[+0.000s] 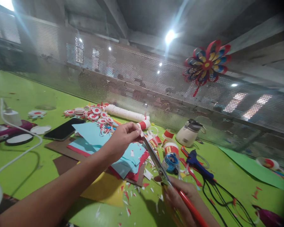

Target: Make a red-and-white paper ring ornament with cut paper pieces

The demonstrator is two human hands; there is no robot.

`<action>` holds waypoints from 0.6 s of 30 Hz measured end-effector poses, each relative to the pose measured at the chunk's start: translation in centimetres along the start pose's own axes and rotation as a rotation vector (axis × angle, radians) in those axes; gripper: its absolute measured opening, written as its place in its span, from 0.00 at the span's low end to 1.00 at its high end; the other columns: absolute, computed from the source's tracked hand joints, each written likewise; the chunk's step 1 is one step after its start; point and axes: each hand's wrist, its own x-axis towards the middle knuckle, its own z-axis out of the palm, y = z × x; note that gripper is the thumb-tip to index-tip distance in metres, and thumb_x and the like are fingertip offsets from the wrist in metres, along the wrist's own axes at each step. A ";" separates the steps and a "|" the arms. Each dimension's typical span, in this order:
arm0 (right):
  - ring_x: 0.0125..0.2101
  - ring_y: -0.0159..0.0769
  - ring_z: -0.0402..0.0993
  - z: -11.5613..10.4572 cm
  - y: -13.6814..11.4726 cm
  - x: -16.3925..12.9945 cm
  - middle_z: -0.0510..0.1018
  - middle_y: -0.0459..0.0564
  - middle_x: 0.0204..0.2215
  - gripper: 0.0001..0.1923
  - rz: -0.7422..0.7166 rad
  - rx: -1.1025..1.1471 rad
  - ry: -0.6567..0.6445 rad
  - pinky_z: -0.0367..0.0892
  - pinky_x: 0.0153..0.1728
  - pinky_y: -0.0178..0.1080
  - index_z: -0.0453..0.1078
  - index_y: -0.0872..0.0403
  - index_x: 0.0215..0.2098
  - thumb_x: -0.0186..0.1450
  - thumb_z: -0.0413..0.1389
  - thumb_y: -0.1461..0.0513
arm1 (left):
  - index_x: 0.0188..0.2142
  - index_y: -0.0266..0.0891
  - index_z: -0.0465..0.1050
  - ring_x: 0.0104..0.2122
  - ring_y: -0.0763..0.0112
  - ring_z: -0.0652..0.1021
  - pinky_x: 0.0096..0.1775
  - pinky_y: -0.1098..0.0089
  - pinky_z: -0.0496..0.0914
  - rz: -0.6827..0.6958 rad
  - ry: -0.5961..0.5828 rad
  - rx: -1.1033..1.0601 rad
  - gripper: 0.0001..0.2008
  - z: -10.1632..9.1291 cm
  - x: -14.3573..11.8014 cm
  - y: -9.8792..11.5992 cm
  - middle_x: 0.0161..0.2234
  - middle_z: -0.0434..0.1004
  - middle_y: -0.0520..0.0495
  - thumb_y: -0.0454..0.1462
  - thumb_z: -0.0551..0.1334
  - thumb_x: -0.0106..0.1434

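My left hand (124, 138) is closed, thumb and fingertips pinching a small white paper piece (142, 134). In my right hand (183, 194) is a pair of scissors (157, 160) with a red handle. The tips of its blades reach the paper at my left fingertips; how far apart the blades are is hard to see. Just behind those fingertips lies a red-and-white paper cup (144, 125). Below my left hand are light blue paper sheets (90, 135) on red and brown sheets, plus a yellow sheet (104, 190). Red and white paper scraps (126, 197) litter the table beneath the scissors.
A blue glue gun (200, 165) with dark cables lies right of cut paper cups (170, 148). Red-and-white paper discs (94, 113), a long stack of cups (127, 112) and a phone (64, 129) sit farther back. A perforated metal screen (132, 75) borders the table.
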 end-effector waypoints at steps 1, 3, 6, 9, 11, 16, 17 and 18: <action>0.19 0.28 0.53 -0.1 0.1 0.0 0.56 0.42 0.18 0.26 -0.006 0.009 -0.009 0.52 0.20 0.32 0.70 0.58 0.39 0.63 0.45 0.46 | 0.23 0.35 0.64 0.24 0.76 0.72 0.32 0.70 0.68 -0.003 -0.008 0.006 0.09 0.0 0.0 0.1 0.22 0.69 0.52 0.35 0.64 0.52; 0.19 0.28 0.53 -0.2 0.3 0.1 0.56 0.42 0.18 0.25 -0.019 0.003 -0.010 0.52 0.20 0.32 0.70 0.58 0.39 0.64 0.45 0.46 | 0.22 0.36 0.64 0.24 0.76 0.71 0.31 0.70 0.68 -0.005 -0.025 0.015 0.10 0.0 0.0 0.2 0.21 0.69 0.52 0.35 0.64 0.52; 0.20 0.28 0.52 -0.4 0.3 0.1 0.56 0.42 0.18 0.25 -0.029 -0.034 -0.032 0.51 0.21 0.32 0.70 0.58 0.39 0.64 0.45 0.46 | 0.22 0.36 0.64 0.24 0.75 0.71 0.31 0.70 0.68 -0.005 -0.043 0.028 0.10 -0.1 0.0 0.2 0.21 0.69 0.52 0.35 0.64 0.52; 0.20 0.28 0.52 -0.5 0.2 0.2 0.56 0.42 0.18 0.26 -0.013 -0.043 -0.047 0.51 0.21 0.32 0.70 0.59 0.39 0.64 0.44 0.45 | 0.22 0.36 0.64 0.24 0.75 0.71 0.31 0.70 0.68 -0.005 -0.049 0.040 0.09 -0.2 0.0 0.1 0.21 0.69 0.52 0.35 0.63 0.53; 0.19 0.28 0.52 -0.5 0.2 0.2 0.56 0.42 0.18 0.26 -0.002 -0.032 -0.028 0.50 0.21 0.33 0.70 0.58 0.38 0.63 0.45 0.45 | 0.22 0.36 0.65 0.24 0.75 0.71 0.31 0.70 0.68 -0.002 -0.055 0.043 0.09 -0.2 0.0 0.1 0.21 0.69 0.52 0.35 0.63 0.53; 0.18 0.28 0.52 -0.4 0.2 0.2 0.56 0.41 0.17 0.26 -0.017 -0.017 -0.005 0.49 0.20 0.33 0.70 0.58 0.36 0.62 0.46 0.45 | 0.21 0.36 0.65 0.24 0.75 0.71 0.31 0.70 0.67 -0.002 -0.059 0.042 0.09 -0.2 0.0 0.2 0.21 0.69 0.52 0.36 0.64 0.52; 0.18 0.28 0.52 -0.4 0.2 0.2 0.56 0.41 0.16 0.26 -0.019 -0.022 0.002 0.49 0.20 0.33 0.71 0.58 0.37 0.62 0.46 0.45 | 0.22 0.36 0.65 0.24 0.75 0.71 0.31 0.70 0.67 -0.005 -0.059 0.041 0.09 -0.2 0.0 0.2 0.21 0.69 0.52 0.36 0.64 0.52; 0.18 0.28 0.52 -0.3 0.2 0.2 0.56 0.41 0.16 0.26 -0.021 -0.029 0.009 0.49 0.20 0.33 0.71 0.58 0.37 0.62 0.46 0.45 | 0.22 0.36 0.65 0.24 0.75 0.71 0.31 0.70 0.67 -0.006 -0.059 0.039 0.09 -0.2 0.0 0.2 0.21 0.68 0.52 0.36 0.65 0.51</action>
